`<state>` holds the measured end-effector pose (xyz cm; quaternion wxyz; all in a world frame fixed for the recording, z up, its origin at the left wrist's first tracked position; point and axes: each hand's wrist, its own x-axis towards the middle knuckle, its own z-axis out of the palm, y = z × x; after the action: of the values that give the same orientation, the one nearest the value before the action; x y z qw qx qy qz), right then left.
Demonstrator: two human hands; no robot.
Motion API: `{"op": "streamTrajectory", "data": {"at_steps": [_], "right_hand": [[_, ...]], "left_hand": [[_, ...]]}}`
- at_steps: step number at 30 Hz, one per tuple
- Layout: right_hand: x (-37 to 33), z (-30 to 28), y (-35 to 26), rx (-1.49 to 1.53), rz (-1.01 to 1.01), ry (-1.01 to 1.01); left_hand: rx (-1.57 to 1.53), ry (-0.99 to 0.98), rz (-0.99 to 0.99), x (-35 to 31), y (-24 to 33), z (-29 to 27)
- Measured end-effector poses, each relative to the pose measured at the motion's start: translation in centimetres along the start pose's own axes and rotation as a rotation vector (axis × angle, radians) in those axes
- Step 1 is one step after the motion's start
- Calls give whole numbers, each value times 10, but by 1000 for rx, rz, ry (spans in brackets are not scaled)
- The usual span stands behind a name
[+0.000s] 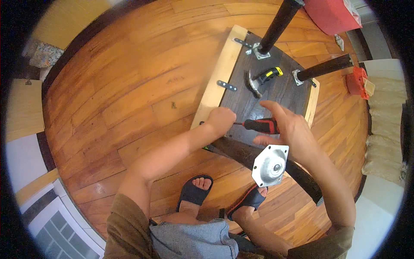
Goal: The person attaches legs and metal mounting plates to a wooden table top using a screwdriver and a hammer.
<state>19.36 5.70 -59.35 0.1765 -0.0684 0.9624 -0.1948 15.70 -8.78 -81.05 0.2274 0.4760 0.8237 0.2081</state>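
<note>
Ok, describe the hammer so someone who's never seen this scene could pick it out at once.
Start at the dark board lying on the orange wooden floor, with two black legs standing up at its far end. The hammer lies flat on the board between those legs' metal plates. Unlike the red-handled screwdriver in the right hand, it has a black-and-yellow grip and a steel claw head.

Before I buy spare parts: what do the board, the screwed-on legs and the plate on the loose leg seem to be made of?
The board looks like dark-stained wood with visible grain, edged by a pale unfinished strip. The legs look matt black, either painted wood or metal; the picture leaves that open. The loose leg's plate looks like bare silvery metal, given its bright sheen. The right hand holds a red-handled screwdriver.
</note>
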Motion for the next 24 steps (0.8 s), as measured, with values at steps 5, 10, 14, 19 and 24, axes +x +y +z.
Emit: {"op": "streamTrajectory", "data": {"at_steps": [5, 10, 14, 19, 24], "right_hand": [[-1, 6, 6, 10, 79, -23], [-6, 2, 1, -222, 158, -90], [-13, 4, 5, -119, 26, 18], [-21, 8, 3, -132, 30, 21], [-33, 9, 5, -369, 18, -98]], "left_hand": [[-39, -62, -52, 4, 4, -5], [-2, -124, -24, 1, 11, -18], [48, -92, 36, 2, 8, -9], [72, -11, 3, 1, 7, -4], [113, -90, 73, 5, 6, -9]]}}
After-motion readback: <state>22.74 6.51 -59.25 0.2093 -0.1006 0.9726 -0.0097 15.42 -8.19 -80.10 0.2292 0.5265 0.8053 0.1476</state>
